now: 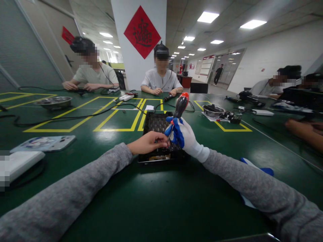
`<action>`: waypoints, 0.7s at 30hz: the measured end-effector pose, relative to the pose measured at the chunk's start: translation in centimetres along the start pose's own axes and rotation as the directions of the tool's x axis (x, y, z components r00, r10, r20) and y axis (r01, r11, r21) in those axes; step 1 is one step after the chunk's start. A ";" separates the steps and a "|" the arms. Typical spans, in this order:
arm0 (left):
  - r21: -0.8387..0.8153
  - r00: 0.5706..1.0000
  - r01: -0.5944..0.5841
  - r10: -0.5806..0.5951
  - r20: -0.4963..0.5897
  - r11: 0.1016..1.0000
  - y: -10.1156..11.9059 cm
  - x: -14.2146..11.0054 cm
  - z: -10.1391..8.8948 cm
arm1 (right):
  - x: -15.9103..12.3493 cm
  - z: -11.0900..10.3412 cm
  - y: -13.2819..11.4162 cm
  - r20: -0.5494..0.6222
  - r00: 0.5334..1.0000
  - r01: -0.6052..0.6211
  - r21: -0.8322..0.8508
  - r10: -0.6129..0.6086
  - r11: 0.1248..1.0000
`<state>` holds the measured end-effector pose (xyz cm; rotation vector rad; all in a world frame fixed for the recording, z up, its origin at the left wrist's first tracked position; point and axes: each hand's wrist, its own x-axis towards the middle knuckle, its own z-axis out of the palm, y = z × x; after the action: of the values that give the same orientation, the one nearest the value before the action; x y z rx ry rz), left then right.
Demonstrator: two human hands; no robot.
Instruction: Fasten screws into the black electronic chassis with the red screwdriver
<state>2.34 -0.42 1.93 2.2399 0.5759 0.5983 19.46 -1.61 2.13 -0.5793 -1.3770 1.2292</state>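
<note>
A screwdriver [181,107] with a black and red handle stands tilted in my right hand [185,136], which wears a white and blue glove and has its fingers closed around the lower handle. The shaft slants down toward the bare fingertips of my left hand [148,143]. Those fingers are pinched together beside the screwdriver's tip; what they hold, if anything, is too small to see. Both hands are over a black box-like case [155,121] with a bumpy inside. Along its near side a brownish-yellow part shows in a gap. My hands hide the middle of the case.
A phone [45,143] and a white box-shaped device [25,163] lie to the left. Metal bowls [54,102] [214,111] stand farther off on both sides. Another glove [257,168] lies by my right forearm. Cables cross the green table [161,208]; several people sit around it.
</note>
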 end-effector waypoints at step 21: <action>0.025 1.000 0.016 -0.016 -0.026 1.000 -0.2 0.1 0.0 | -0.1 0.1 -0.2 -0.030 1.000 -0.007 0.018 0.008 1.000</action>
<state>2.33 -0.26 1.79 2.2522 0.6171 0.6152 19.43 -1.83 2.34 -0.5890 -1.3390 1.2327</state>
